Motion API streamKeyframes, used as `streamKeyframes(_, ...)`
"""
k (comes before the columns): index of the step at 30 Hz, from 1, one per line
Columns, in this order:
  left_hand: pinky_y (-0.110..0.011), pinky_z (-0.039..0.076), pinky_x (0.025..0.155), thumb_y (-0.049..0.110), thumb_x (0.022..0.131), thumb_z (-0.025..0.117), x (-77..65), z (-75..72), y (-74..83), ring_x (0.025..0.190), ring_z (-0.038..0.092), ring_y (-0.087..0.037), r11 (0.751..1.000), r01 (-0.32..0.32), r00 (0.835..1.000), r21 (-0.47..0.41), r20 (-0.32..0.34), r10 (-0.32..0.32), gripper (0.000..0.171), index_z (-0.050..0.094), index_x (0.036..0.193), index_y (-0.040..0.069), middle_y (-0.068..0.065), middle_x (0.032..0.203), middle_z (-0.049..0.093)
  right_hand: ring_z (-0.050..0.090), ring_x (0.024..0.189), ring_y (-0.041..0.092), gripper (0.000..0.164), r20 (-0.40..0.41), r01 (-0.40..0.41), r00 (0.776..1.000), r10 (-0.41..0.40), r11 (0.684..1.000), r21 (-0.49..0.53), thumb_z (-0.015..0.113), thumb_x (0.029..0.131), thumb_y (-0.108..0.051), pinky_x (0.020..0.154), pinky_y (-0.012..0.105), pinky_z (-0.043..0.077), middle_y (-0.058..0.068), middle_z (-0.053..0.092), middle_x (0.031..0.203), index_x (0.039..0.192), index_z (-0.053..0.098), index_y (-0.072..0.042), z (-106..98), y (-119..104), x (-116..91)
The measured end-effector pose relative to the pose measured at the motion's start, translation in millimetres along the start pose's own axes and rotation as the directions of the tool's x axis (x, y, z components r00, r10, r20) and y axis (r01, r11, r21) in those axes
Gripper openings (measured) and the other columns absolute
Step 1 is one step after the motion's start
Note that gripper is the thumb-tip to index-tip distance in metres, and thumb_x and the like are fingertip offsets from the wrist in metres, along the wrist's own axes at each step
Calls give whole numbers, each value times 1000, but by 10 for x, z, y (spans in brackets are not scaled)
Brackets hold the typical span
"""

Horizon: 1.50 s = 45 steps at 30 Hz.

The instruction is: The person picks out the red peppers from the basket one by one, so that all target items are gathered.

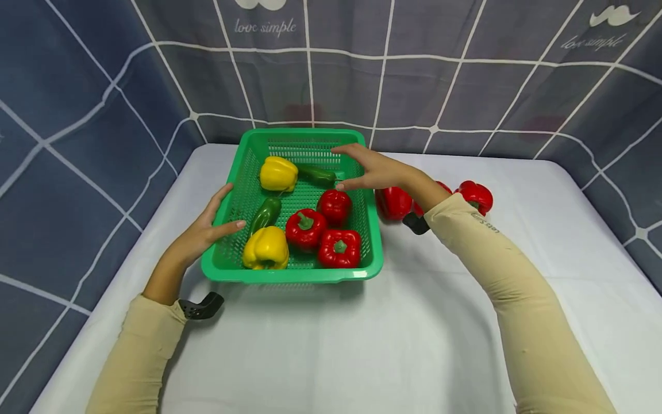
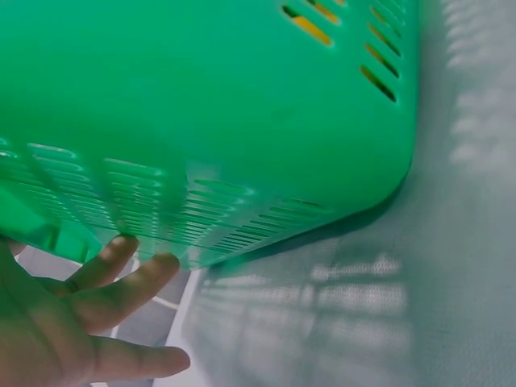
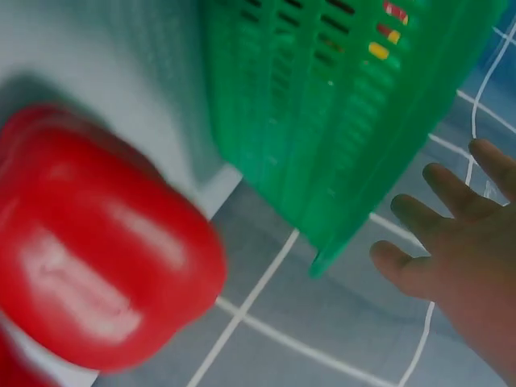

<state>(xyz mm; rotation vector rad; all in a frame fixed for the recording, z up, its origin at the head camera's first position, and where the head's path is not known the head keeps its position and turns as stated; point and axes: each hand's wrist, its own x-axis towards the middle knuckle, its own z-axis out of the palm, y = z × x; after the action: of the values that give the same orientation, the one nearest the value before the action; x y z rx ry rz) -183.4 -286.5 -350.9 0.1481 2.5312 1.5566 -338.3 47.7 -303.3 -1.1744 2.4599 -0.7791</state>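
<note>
1. Sleeves [image 1: 137,356] of beige cloth are being worn on both forearms, and a dark device [image 1: 201,306] is being carried at each wrist above a white tablecloth [image 1: 310,356].
2. Left hand [image 1: 200,233] is being held wide, fingers apart and nothing gripped, beside the left wall of a green basket [image 1: 292,276]; whether the wall is being touched cannot be told.
3. Basket and contents are being framed between the two hands, ahead of the person; the long axis, so far as foreshortening permits a judgement, is being pointed away from the body, one long side being turned toward each hand.
4. Inside, a front yellow pepper [image 1: 266,248], three red peppers [image 1: 306,229] and a nearer green pepper [image 1: 266,214] are being contained; toward the far end, a second yellow pepper [image 1: 278,174] and a second green pepper [image 1: 316,175] are being held.
5. Right hand [image 1: 380,168] is being held wide and bare above the basket's right side, toward its far end; the left is being judged the nearer to the rim.
6. Loose red peppers [image 1: 393,204] are being partly hidden by the right forearm, just outside the right wall; their number cannot be told.
7. Behind everything, a gray curtain [image 1: 341,86] is being crossed by white lines.
</note>
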Motion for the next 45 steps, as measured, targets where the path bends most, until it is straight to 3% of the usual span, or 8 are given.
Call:
streamKeyframes(6,-67,-2,104,25,87,56,33,13,-6,139,-14,-28,1000,-11,1000,-6,10,11,84,-4,147,31,0,153,-14,21,136,26,79,77,-18,997,20,999,-34,65,81,-36,109,49,25,8,21,149,145,23,-15,117,-22,99)
streamKeyframes(14,-67,-1,104,24,87,56,7,-19,-27,140,-13,-28,1000,-21,1000,-5,3,21,84,-3,147,29,-1,153,-13,18,138,30,83,138,-37,988,70,972,-230,66,80,-39,112,51,7,13,25,148,145,23,-10,241,-67,198)
streamKeyframes(17,-66,-1,104,24,87,56,11,-27,-26,140,-12,-28,1000,-20,1000,-4,-2,20,85,-3,147,29,-2,153,-13,19,138,29,87,153,-49,984,93,962,-269,66,79,-44,112,50,5,12,27,148,145,22,-8,248,-80,214)
streamKeyframes(27,-67,-1,104,25,87,56,7,-10,-4,139,-13,-28,1000,-11,1000,6,-8,11,85,-3,147,29,-2,153,-13,23,137,27,78,190,-88,972,140,962,-258,60,85,-40,112,48,6,14,30,147,143,25,-2,210,-84,257)
streamKeyframes(35,-65,-3,105,24,87,56,19,-20,-18,139,-14,-26,1000,-22,1000,-15,7,22,84,-3,147,29,1,153,-13,24,137,25,87,197,-127,962,188,950,-285,64,81,-44,112,48,5,12,27,149,144,21,-1,228,-89,296)
streamKeyframes(40,-66,-3,105,23,87,56,23,-16,-16,139,-14,-26,1000,-21,1000,-21,11,22,84,-3,147,28,1,153,-14,23,138,24,89,230,-162,943,241,935,-315,62,82,-47,113,48,1,11,27,149,145,19,-2,228,-107,309)
streamKeyframes(45,-66,-4,104,22,88,56,20,-18,-25,139,-16,-25,999,-24,1000,-34,14,24,84,-4,147,29,2,153,-14,27,136,23,84,303,-170,900,314,893,-417,54,83,-55,113,49,-4,10,34,146,143,27,-4,228,-136,343)
